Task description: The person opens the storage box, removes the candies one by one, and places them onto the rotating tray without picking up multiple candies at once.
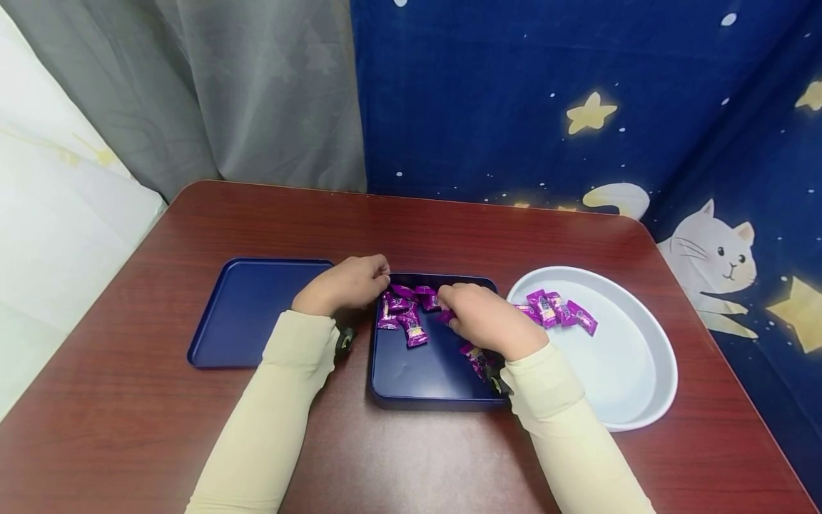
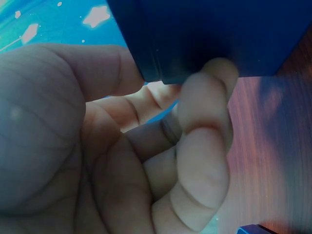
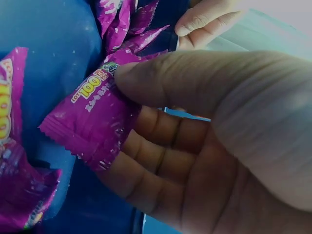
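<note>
Between thumb and fingers, my right hand (image 1: 491, 321) pinches a purple wrapped candy (image 3: 95, 105) over the dark blue tin (image 1: 417, 378). My left hand (image 1: 349, 283) grips the tin at its far left corner; in the left wrist view the thumb and curled fingers (image 2: 202, 151) meet the blue wall (image 2: 204, 34). Several more purple candies (image 1: 413, 327) lie in a cluster inside the tin on the left and along the back. Another candy (image 1: 475, 359) lies at its right side, partly hidden by my right wrist.
To the right stands a white oval tray (image 1: 632, 371) with several purple candies (image 1: 559, 310) on its left part. A flat blue lid (image 1: 257, 314) lies on the brown table (image 1: 193, 428), left of the tin. Curtains (image 1: 481, 107) hang behind the table's far edge.
</note>
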Tool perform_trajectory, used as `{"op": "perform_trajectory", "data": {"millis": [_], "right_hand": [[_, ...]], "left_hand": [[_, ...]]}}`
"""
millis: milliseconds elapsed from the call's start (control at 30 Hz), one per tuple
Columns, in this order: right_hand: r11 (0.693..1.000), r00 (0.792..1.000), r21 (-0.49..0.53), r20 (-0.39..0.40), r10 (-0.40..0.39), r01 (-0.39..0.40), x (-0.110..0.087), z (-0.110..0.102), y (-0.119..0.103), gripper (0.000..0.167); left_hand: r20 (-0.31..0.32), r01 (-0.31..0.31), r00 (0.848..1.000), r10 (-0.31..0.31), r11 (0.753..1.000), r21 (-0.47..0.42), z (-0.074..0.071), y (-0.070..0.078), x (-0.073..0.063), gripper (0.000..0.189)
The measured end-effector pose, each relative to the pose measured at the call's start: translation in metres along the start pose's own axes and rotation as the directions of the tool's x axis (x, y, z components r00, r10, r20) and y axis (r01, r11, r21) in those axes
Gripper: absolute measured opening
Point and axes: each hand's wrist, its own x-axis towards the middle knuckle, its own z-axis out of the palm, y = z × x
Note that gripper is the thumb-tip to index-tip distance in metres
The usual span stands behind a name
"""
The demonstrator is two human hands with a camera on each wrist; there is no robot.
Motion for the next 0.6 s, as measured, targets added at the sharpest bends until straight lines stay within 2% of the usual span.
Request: {"op": "perform_trajectory", "data": {"millis": [333,600], "right_hand": [[1.000,0.999,-0.018,-0.041,-0.013,0.012,-0.006,-0.010,-0.001,0.013],[0.999,0.998,0.032,-0.063,0.016,-0.014,-0.013,-0.021,0.002,0.014]], "left_hand": [[0.004,0.008,1.000,-0.008,1.000,-0.002,0.000,0.001,0.000,0.014],[0.010,0.016,1.000,-0.016,1.000,-0.003,-0.001,0.001,-0.001,0.014]]}}
